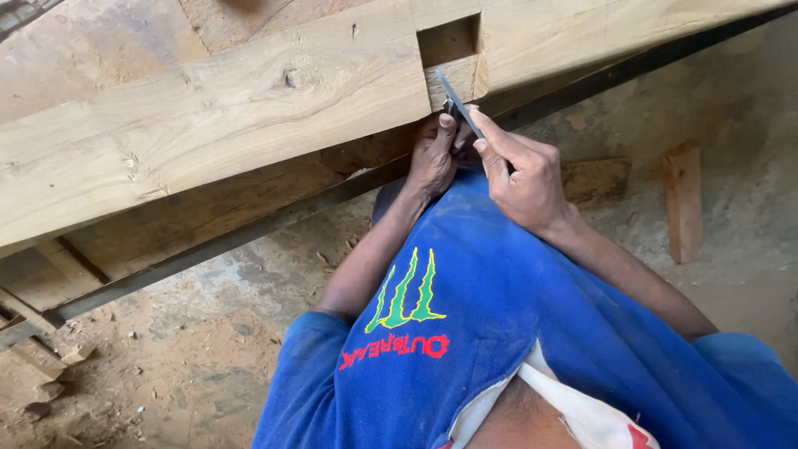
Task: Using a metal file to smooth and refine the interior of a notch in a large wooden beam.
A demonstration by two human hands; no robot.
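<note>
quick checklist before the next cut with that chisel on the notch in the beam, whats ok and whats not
1. Blade placed: the chisel tip sits on the wood step at the lower edge of the notch in the beam. Ok.
2. Two-hand hold: the right hand pinches the blade from above, the left hand steadies it from below. Ok.
3. Fingers away from the edge: the fingertips lie along the blade behind the tip. Ok.
4. Handle grip: the handle end is hidden behind the hands. Cannot tell.
5. Beam held fast: no clamp shows. Cannot tell.
6. Floor underfoot: chips and wood offcuts lie about. Not ok.
</note>
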